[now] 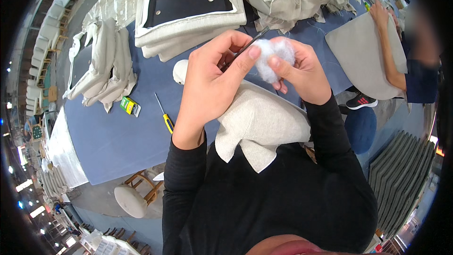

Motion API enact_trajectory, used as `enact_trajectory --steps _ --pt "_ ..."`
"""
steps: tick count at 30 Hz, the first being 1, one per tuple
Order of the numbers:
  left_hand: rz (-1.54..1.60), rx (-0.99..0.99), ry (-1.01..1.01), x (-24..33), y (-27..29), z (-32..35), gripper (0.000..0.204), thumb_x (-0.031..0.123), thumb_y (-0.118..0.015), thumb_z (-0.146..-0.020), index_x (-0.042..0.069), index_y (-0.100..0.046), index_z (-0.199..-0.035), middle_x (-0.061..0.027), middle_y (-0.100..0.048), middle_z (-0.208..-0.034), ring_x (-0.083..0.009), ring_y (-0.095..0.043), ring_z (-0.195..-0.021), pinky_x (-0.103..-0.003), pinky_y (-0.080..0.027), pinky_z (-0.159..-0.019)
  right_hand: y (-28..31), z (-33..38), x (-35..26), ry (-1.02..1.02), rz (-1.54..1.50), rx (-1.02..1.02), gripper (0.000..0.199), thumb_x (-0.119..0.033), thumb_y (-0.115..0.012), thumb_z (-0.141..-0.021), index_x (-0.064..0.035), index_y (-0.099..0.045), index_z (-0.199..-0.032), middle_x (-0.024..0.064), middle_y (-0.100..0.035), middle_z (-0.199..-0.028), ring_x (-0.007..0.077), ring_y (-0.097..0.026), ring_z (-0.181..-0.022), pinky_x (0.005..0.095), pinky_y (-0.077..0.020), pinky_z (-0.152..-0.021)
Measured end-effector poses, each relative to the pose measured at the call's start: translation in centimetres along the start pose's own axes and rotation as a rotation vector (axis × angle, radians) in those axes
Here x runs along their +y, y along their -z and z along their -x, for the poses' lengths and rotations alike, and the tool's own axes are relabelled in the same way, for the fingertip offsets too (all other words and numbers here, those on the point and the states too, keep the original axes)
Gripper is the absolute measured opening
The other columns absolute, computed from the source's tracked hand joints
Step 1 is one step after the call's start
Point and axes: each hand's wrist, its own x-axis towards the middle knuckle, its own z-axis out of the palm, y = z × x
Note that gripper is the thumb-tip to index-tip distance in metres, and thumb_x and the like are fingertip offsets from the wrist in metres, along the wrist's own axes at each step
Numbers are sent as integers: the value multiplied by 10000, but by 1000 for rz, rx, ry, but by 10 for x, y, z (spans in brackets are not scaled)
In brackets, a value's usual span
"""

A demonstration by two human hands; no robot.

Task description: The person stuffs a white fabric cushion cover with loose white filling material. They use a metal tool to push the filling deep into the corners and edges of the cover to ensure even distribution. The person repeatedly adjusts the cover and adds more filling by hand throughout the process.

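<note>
Both hands meet above the blue felt-covered worktable (118, 137). My left hand (212, 80) is closed round a slim dark metal tool (252, 41), maybe tweezers or small scissors. My right hand (302, 73) pinches a white fluffy wad of stuffing fibre (276, 59) between thumb and fingers, just over the beige knitted fabric cover (259, 123) lying against my chest. I judge the step to be working the fibre with the tool; next calls for a steady pinch and careful tip placement. The tool's tip and my right fingertips are hidden behind the wad, and the cover's opening is out of sight.
</note>
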Motion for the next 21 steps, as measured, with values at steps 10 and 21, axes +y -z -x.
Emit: enact_trajectory --steps 10,21 --pt "232 465 -117 -17 -3 -8 194 191 -727 -1058 16 -681 -987 60 -596 -764 -6 -463 -660 -199 -351 -582 13 1 16 85 114 71 156 -145 -736 -1005 -4 -715 -1067 8 -655 -747 36 -475 -520 230 -330 -457" --pt "188 388 -419 -24 -20 -45 168 39 -700 -1011 2 -694 -1175 4 -749 -927 -9 -586 -776 -186 -445 -638 -6 5 -39 703 758 -32 301 -141 -769 -816 -38 -757 -1099 125 -727 -1131 289 -691 -1058 403 -526 -962"
